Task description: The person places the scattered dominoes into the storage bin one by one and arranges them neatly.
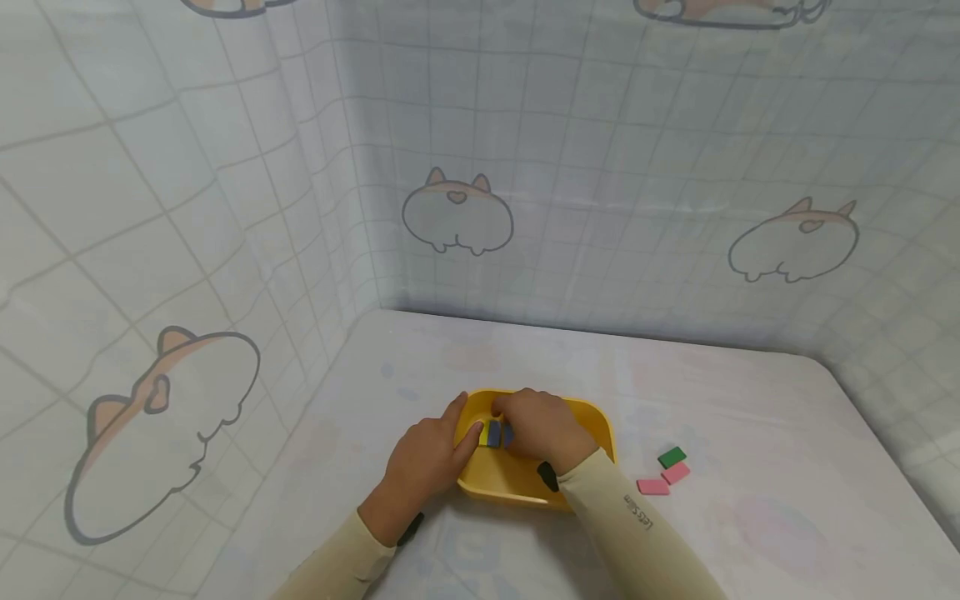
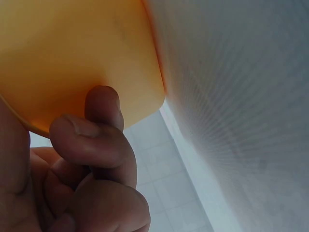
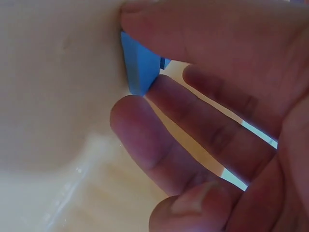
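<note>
A yellow plastic basin stands on the table in the head view. My left hand grips its left rim, thumb over the inside and fingers along the outside. In the left wrist view, curled fingers lie against the basin's outer wall. My right hand reaches into the basin. In the right wrist view its thumb and fingers pinch a small blue block, with a bit of another blue piece behind. A yellow block and a blue-grey block lie beside it in the basin.
On the table to the right of the basin lie a green block and two pink blocks, one nearer the green and one further left. Patterned cloth walls rise at the back and both sides.
</note>
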Tool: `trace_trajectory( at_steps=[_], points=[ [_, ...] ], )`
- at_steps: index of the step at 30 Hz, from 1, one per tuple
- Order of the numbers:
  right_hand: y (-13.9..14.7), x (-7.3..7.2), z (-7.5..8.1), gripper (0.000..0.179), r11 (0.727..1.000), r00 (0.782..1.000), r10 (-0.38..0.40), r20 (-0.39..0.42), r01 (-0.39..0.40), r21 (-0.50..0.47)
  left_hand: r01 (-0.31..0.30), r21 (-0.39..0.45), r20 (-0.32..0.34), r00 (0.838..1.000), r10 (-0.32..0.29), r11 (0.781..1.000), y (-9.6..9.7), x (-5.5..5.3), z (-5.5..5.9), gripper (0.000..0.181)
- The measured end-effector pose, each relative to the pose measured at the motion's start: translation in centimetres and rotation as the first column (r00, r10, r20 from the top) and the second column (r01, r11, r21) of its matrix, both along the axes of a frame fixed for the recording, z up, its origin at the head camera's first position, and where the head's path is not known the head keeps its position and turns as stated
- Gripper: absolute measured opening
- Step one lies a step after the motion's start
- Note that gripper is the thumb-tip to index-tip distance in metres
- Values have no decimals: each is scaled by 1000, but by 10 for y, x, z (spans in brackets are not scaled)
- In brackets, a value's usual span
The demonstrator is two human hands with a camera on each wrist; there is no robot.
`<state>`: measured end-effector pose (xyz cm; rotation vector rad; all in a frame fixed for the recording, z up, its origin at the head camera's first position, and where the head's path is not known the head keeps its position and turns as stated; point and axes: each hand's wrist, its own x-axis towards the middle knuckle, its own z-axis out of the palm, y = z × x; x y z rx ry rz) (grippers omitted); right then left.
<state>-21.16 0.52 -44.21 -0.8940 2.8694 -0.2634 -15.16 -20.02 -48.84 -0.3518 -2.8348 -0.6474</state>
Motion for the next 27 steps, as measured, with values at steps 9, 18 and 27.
trace_trajectory(
  at_steps=[9, 18, 27],
  points=[
    [-2, -4, -2, 44, 1000, 1000, -2, -1, 2, -10, -6, -15, 2, 1000, 6, 1000, 2, -3, 2, 67],
    [-4, -5, -7, 45, 1000, 1000, -12, 14, 13, -16, -19, -10, 49, 999, 19, 1000, 3, -1, 1, 68],
    [-1, -6, -1, 50, 1000, 1000, -4, 16, 4, -14, -14, -7, 24, 1000, 14, 1000, 6, -1, 4, 66]
  ],
)
